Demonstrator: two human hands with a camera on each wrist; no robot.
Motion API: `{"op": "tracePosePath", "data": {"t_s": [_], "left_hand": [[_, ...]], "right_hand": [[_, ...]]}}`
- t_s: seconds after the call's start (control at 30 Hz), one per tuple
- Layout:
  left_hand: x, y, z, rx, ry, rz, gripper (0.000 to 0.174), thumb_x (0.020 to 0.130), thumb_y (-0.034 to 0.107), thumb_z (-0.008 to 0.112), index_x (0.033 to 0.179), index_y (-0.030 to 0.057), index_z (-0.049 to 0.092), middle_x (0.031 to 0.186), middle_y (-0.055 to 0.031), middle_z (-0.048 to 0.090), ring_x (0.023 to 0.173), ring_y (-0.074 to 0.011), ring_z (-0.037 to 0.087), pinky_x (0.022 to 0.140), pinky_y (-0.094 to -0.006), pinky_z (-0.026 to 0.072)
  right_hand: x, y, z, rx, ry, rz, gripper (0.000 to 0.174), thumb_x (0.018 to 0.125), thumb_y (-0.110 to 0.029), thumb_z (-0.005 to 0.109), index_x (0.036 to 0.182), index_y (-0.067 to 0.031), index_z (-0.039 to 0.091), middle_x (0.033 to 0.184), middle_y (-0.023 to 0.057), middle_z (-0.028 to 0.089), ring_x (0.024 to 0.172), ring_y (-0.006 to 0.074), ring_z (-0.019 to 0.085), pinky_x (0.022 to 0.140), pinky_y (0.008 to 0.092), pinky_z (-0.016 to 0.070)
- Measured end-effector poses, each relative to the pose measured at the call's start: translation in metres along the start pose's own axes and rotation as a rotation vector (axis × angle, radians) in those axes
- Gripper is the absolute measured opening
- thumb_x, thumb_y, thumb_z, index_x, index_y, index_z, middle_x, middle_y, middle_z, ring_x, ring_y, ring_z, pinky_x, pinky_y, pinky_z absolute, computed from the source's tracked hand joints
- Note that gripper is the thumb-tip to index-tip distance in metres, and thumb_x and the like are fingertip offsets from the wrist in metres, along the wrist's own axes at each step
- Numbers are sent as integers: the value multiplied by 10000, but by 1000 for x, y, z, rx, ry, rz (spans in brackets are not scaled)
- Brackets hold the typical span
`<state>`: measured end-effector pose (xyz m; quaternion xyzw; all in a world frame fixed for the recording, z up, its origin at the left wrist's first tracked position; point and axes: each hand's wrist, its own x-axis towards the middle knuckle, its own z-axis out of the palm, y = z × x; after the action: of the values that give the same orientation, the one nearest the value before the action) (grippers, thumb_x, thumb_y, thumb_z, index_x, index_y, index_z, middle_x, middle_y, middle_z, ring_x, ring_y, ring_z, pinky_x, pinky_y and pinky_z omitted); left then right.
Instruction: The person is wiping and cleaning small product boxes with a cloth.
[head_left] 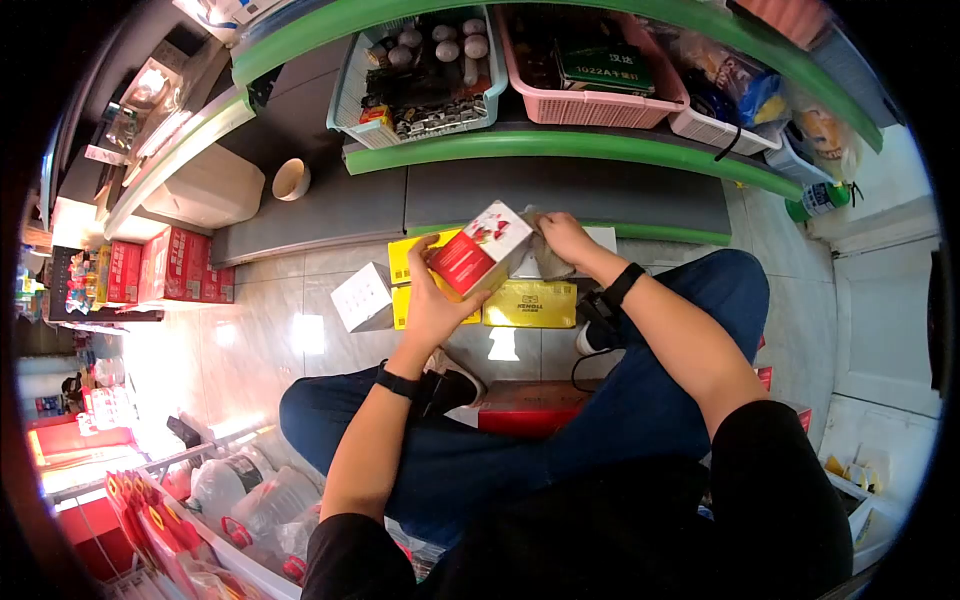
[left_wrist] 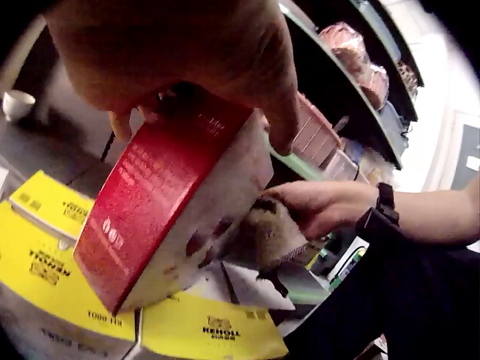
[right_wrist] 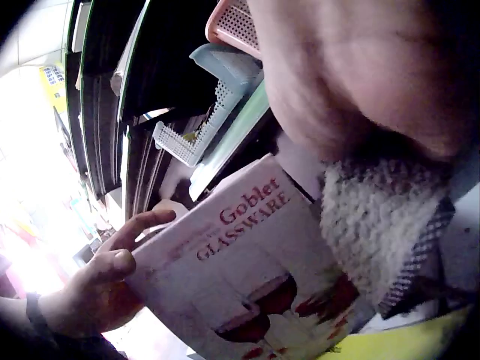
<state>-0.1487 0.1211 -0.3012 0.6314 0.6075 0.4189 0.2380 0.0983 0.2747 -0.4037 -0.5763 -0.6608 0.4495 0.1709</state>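
Observation:
My left hand (head_left: 437, 306) grips a red and white goblet glassware box (head_left: 482, 249), tilted above the yellow boxes; thumb and fingers span its sides. In the right wrist view the box's white face (right_wrist: 247, 277) shows printed wine glasses. My right hand (head_left: 570, 244) holds a bunched, fuzzy grey-beige cloth (right_wrist: 382, 225) with a checked edge, close beside the box. The left wrist view has the cloth (left_wrist: 276, 236) hanging from the right hand's fingers, near the box's end. Below stand yellow KENOLL boxes (head_left: 530, 304) and a white box (head_left: 363, 298).
Ahead, a green-edged shelf (head_left: 560, 146) carries a blue basket (head_left: 342, 112) of bulbs and small parts and a pink basket (head_left: 600, 106). A small white cup (head_left: 291, 180) sits on the lower grey shelf. Plastic bottles (head_left: 265, 500) fill a bin at left; a red box (head_left: 530, 405) lies between the legs.

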Motion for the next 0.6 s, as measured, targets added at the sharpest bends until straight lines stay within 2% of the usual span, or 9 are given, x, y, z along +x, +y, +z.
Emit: {"op": "tracePosePath", "data": {"t_s": [0.1,0.13,0.23,0.3,0.33,0.43,0.47,0.57,0.6], "left_hand": [[6,24,-21,212,-133,74,1007,667,195,978,1489,9,427,1390,-210,582,1293,-374,579,1120,-448,472],[6,23,-20,300,-96,177,976,666,238,970,1466,-4,467,1356,-211,603,1217,-407,592,1082,-472,490],[6,20,-18,495,-209,127,953,702,288,928,1472,-23,462,1294,-206,635,1156,-409,600,1018,-491,507],[10,20,-12,557,-185,138,818,725,321,883,1362,-29,508,1205,-196,659,1101,-394,617,959,-496,518],[12,24,-10,581,-196,103,782,726,317,877,1330,-23,516,1187,-197,660,1092,-392,625,953,-495,522],[13,24,-7,584,-183,65,715,735,337,879,1255,-2,524,1111,-198,672,1031,-388,659,903,-492,542],[12,22,-8,575,-172,62,701,739,349,882,1234,6,524,1082,-198,678,1005,-388,672,881,-491,550],[13,17,-13,502,-227,-14,746,751,404,895,1258,12,514,1026,-194,698,949,-397,701,822,-489,568],[12,13,-14,493,-208,10,759,749,423,899,1264,15,518,1023,-194,705,950,-398,707,816,-489,571]], "right_hand": [[-10,-12,-3,177,-9,6,451,1023,-343,566,1146,77,675,1095,277,724,1031,417,710,893,493,539],[-15,-24,-6,214,11,-33,467,1013,-353,591,1168,80,669,1098,271,726,1020,406,713,885,487,542],[-28,-67,-13,246,28,-201,544,1012,-415,639,1232,82,650,1100,247,723,996,371,705,899,430,531],[-36,-82,-3,251,97,-309,560,1017,-429,646,1237,85,646,1080,227,722,987,350,698,917,395,519],[-44,-89,3,233,108,-344,516,1056,-427,612,1202,65,672,1050,161,728,987,270,685,938,349,502],[-55,-100,18,829,-109,-44,484,1096,-410,561,1198,44,692,1054,103,728,975,195,669,923,320,501],[-53,-97,24,867,-118,-29,470,1117,-410,528,1193,20,702,1081,67,731,984,141,660,905,303,502],[-45,-78,46,855,-140,115,477,1124,-394,513,1221,34,699,1093,68,735,965,151,655,907,314,505],[-39,-66,52,758,-183,164,458,1117,-372,527,1241,37,692,1099,89,738,973,181,663,917,325,512]]}}
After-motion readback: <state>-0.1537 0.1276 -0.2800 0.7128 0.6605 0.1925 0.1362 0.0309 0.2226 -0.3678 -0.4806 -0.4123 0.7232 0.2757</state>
